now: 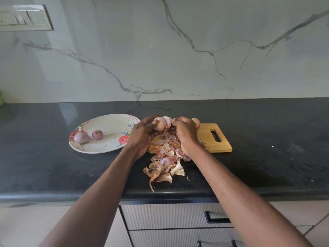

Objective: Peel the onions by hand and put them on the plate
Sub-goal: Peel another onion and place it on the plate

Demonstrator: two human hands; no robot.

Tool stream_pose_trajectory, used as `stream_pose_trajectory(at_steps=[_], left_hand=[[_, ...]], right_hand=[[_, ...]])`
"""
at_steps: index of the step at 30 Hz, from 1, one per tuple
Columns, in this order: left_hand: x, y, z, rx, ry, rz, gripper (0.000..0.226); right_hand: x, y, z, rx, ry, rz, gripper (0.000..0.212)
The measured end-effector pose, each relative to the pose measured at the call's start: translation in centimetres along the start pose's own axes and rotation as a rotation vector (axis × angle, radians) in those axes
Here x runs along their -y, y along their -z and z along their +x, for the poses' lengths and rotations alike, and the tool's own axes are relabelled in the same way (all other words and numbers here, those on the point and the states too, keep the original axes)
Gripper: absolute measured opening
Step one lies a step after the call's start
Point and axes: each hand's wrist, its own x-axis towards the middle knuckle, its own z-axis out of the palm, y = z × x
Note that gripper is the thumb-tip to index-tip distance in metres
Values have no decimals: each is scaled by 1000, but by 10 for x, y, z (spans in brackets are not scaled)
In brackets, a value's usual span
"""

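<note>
Black counter (53, 168), left hand (142, 134) cupping onion (160, 123), right hand (185, 134) pinching its skin

Onion (159, 124) in both hands' grip — peels (166, 158) below (plate (106, 148) left)

floral white plate (106, 122), purple onions (97, 134), black counter (267, 122)

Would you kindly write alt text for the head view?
Left hand grips a partly peeled onion while the right hand pinches its skin, above a wooden cutting board and a pile of peels. Two peeled onions sit on a floral plate to the left, on a black countertop.
</note>
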Motion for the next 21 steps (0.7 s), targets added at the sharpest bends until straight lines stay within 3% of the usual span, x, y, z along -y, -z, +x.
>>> stream_pose_trajectory(at_steps=[5, 9, 16, 21], left_hand=[[2, 4, 1, 23, -10, 19, 20], [0, 3, -2, 76, -6, 3, 36], [-1, -2, -6, 66, -22, 14, 46], [2, -1, -4, 30, 4, 66, 42]], right_hand=[[0, 1, -1, 11, 90, -35, 25], [-5, -2, -3, 63, 275, -252, 15], [-14, -5, -3, -64, 608, -540, 12], [-17, -5, 0, -157, 685, -550, 9]])
